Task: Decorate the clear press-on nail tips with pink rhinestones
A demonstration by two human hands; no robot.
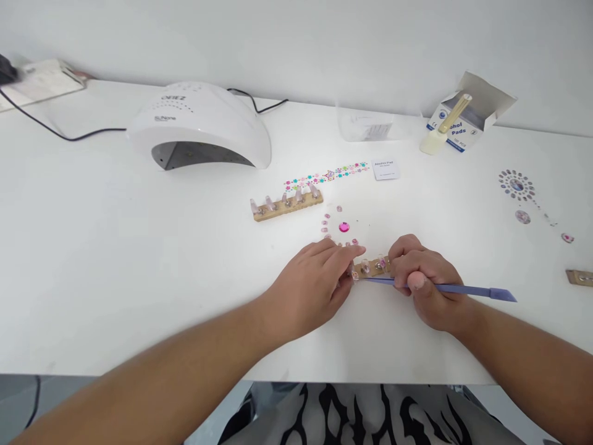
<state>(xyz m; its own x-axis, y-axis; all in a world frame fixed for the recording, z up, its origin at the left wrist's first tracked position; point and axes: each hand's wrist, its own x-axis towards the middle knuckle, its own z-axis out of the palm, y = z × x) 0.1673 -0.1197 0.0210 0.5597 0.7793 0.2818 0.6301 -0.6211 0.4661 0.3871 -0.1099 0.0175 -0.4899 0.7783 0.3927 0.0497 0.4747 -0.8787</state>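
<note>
My right hand (428, 281) is closed around a thin purple tool (472, 290), whose tip points left to a small nail piece with a gem. My left hand (310, 287) has its fingers closed on the left end of a wooden strip (373, 269), which carries nail tips decorated with pink gems. Part of that strip is hidden behind both hands. Farther back lies a second wooden strip (288, 206) with several clear pinkish nail tips standing on it. A bright pink round gem (344, 227) and an arc of small pink gems rest just beyond my left hand.
A white nail lamp (204, 127) stands at the back left. Colourful flower gems (330, 175), a white packet (385, 169), a clear tray (370, 127) and an alcohol pad box (463, 120) are behind. Gems (516, 185) and another wooden strip (579, 277) lie right.
</note>
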